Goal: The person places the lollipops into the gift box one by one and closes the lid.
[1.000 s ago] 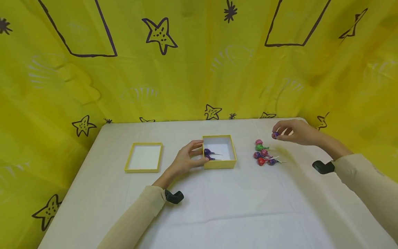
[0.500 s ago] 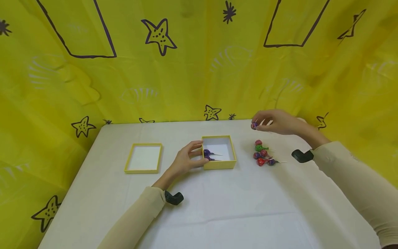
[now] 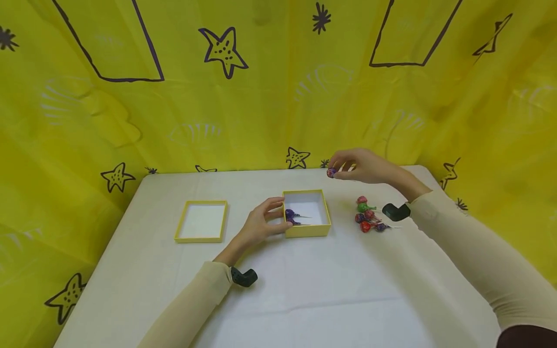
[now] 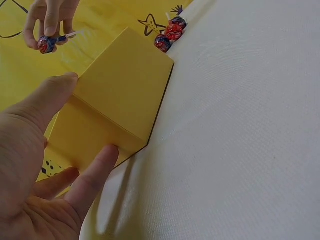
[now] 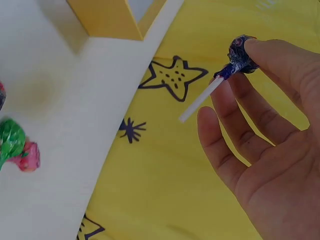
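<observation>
A yellow box (image 3: 308,231) with a white inside stands on the table, its top uncovered. My left hand (image 3: 258,222) holds it at the left side, thumb by the front corner and fingers along the left wall. Two purple-wrapped lollipops (image 3: 290,213) lie inside against that wall. Above the table's back edge, right of the box, my right hand (image 3: 363,165) pinches another lollipop (image 5: 242,54) by its dark blue and red wrapped head. Its white stick points away from the palm in the right wrist view.
Several wrapped lollipops, among them a green one (image 3: 363,207) and a red one (image 3: 365,226), lie loosely grouped right of the box. A shallow yellow-rimmed lid (image 3: 200,239) lies to the left. Behind the white-covered table (image 3: 278,285) hangs a yellow patterned curtain (image 3: 261,111).
My right hand has carried the pinched lollipop leftward and slightly up, from beyond the loose lollipops toward the box. My left hand and the box have stayed in place.
</observation>
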`<action>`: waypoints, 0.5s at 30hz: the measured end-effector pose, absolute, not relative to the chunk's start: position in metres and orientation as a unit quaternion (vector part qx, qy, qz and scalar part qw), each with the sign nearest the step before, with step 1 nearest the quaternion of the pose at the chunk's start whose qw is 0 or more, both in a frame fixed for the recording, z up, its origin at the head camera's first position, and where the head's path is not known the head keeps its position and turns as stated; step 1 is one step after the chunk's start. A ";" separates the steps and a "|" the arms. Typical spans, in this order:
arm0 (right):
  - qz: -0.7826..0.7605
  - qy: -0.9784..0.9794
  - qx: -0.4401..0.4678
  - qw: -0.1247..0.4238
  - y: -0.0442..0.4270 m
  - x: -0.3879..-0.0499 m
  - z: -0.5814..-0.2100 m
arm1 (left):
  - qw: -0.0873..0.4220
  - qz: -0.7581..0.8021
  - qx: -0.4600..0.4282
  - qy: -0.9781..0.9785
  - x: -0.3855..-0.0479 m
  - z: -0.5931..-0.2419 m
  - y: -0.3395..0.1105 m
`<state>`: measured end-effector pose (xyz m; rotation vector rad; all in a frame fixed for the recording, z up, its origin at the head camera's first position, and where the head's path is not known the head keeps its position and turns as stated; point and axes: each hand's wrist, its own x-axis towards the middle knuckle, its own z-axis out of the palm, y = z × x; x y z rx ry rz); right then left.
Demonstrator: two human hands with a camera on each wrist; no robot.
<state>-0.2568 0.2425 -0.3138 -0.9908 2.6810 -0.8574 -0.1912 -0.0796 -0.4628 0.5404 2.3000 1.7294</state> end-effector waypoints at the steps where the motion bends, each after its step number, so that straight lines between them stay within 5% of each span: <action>1: -0.289 0.895 -0.332 0.078 0.240 -0.258 -0.315 | 0.107 0.588 0.183 0.781 -0.191 -0.463 -0.080; 15: -0.332 0.872 -0.348 0.096 0.195 -0.268 -0.349 | 0.116 0.598 0.174 0.773 -0.192 -0.466 -0.080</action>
